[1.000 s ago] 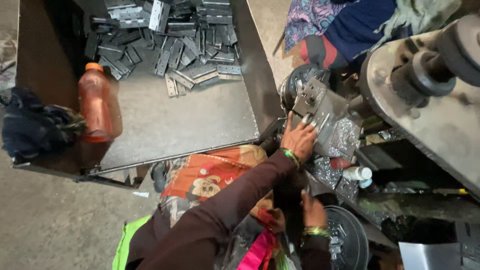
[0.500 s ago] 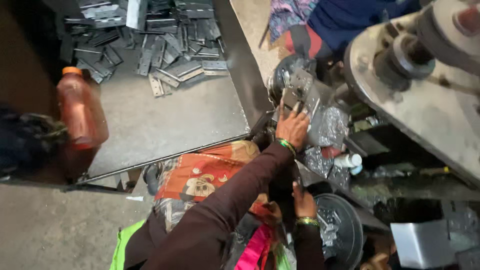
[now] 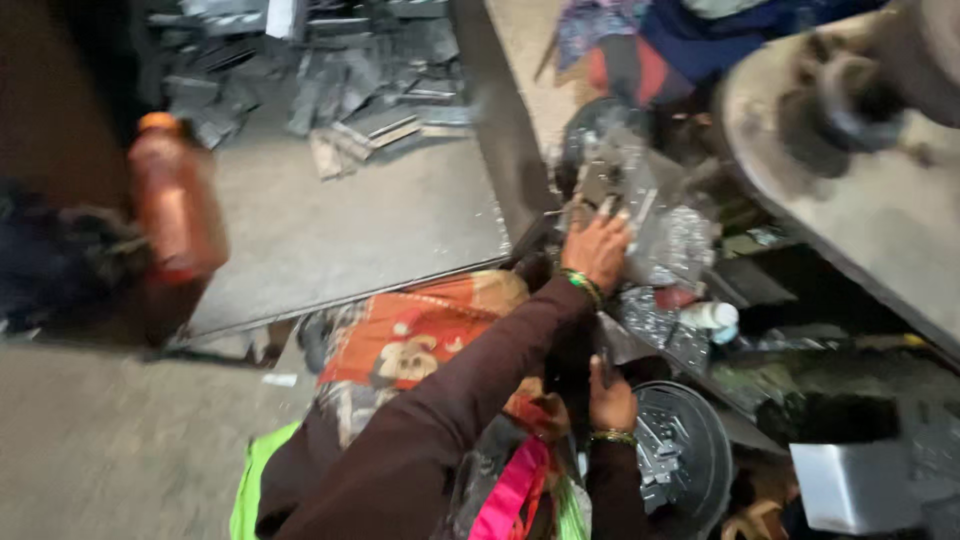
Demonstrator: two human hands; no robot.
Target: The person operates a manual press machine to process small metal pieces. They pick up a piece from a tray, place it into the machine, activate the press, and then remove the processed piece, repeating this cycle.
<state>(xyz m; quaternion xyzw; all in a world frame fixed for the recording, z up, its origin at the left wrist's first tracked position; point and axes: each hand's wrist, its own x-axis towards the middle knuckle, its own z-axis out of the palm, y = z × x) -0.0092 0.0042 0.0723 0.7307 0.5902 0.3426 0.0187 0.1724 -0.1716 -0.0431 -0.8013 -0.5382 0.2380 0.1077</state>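
Around you lay a bare grey concrete floor (image 3: 110,450) under dim, flat light, with a large dark metal tray table (image 3: 380,230) holding a heap of flat metal strips (image 3: 330,70) and 1 orange bottle (image 3: 175,200), and heavy grey machinery (image 3: 860,170) to your right.

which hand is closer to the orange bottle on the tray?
Left. The left hand is at the machine just past the tray's right edge, well right of the orange bottle; the right hand sits lower, farther away.
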